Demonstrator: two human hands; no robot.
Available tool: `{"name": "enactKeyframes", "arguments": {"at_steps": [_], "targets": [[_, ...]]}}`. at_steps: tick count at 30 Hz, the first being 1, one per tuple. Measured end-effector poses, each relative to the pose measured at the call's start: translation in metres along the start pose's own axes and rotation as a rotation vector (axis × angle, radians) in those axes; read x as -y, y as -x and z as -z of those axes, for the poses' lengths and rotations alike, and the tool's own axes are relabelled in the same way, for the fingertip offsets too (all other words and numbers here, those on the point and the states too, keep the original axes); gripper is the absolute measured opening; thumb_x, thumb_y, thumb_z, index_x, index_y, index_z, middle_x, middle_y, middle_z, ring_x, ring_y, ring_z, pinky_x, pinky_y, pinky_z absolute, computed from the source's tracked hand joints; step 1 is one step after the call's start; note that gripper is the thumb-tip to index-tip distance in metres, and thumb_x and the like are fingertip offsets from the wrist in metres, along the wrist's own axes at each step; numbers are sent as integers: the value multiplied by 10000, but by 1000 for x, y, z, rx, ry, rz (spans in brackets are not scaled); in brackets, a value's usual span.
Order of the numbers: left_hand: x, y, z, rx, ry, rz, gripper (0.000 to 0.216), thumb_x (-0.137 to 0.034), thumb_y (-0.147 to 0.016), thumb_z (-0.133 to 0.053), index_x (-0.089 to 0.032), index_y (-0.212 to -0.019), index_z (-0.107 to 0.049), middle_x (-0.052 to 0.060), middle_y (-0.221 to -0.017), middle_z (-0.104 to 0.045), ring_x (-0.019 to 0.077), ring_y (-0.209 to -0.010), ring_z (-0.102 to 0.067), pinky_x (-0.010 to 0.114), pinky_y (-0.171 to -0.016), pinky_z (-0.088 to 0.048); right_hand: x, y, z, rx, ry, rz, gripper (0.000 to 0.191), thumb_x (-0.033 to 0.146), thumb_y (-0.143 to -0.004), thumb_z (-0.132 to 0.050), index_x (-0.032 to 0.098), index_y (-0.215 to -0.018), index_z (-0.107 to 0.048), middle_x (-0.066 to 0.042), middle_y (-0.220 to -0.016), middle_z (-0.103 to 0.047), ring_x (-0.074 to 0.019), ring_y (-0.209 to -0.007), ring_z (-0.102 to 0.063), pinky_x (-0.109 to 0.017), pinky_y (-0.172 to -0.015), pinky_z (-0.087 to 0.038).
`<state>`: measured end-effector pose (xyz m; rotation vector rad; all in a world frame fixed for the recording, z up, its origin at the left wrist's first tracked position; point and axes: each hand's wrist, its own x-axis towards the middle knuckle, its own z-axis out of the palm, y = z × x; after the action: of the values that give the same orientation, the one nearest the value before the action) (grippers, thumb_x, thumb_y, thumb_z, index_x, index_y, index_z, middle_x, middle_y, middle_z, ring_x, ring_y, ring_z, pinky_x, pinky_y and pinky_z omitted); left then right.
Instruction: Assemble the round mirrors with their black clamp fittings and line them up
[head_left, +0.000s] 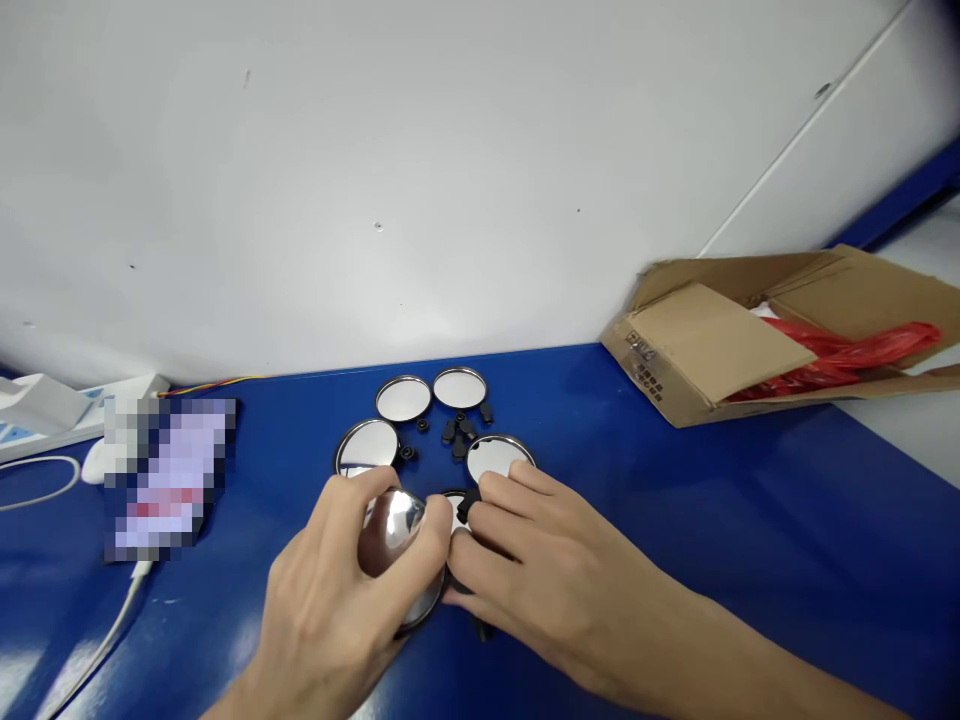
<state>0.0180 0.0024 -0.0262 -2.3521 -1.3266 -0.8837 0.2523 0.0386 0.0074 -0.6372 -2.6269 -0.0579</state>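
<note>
Log entry, head camera view: the left grip (337, 590) is curled closed around a domed round mirror (391, 530), with the thumb and fingers on its edge and the shiny face turned up. The mirror is held just above the blue tabletop (675, 520), close to the middle of the view. The right grip (555, 560) is partly closed beside it, and its fingers (502, 510) lie over a black plastic clip (469, 505); from here I cannot tell whether that clip is firmly held, or whether it belongs to the same mirror, because the hands hide the join. I judge the mirror light, stiff and brittle, with a slippery face, so the dark rim looks like the safest place to take hold, leaving the glass free of pressure. Four more round mirrors (403, 398) lie flat just ahead of the hands, one partly under the right fingers. Small black fittings (457, 432) sit among them. Farther right, an open cardboard box (705, 340) holds a red plastic bag (825, 355).
</note>
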Motion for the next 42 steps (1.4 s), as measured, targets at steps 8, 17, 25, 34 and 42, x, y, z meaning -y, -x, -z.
{"name": "enactKeyframes", "arguments": {"at_steps": [8,17,25,34,42], "targets": [[14,-2,5,190,324,-94,215,-172,-1096,-566,-294,-1254,-648,53,-1200,-517,157,-770,-507,319,-618,-369,-8,-3,15,186,-518,2,420,492,-1149,-662,216,-848,-565,41,-885,-687,-162,-853,-567,-330,-886,-442],[24,-17,9,100,491,39,282,-48,-1043,-613,-274,-1203,-665,56,-1217,-525,158,-870,-614,321,-712,-482,-24,-7,28,26,-952,-434,382,500,-1218,-514,245,-1036,-733,11,-957,-740,-160,-877,-670,-296,-832,-509],[33,-17,-1,99,444,239,281,-115,-1071,-666,-302,-1279,-692,30,-1231,-586,166,-1009,-662,298,-860,-559,-60,3,-1,-45,-583,-742,343,509,-1191,-528,306,-1229,-803,-22,-1077,-720,-196,-934,-669,-348,-848,-500],[29,-14,-1,130,389,189,327,-120,-1053,-642,-317,-1312,-681,35,-1248,-568,177,-1000,-691,297,-808,-579,-70,3,-16,-154,-535,-833,269,525,-1020,-809,261,-987,-771,42,-746,-681,-170,-703,-591,-323,-681,-435],[31,-13,-3,152,379,213,348,-136,-1053,-648,-324,-1344,-680,41,-1266,-572,195,-1035,-683,324,-841,-594,-83,7,-26,-164,-522,-911,245,477,-983,-821,233,-1011,-812,-5,-807,-810,-200,-723,-676,-350,-706,-477]]}}
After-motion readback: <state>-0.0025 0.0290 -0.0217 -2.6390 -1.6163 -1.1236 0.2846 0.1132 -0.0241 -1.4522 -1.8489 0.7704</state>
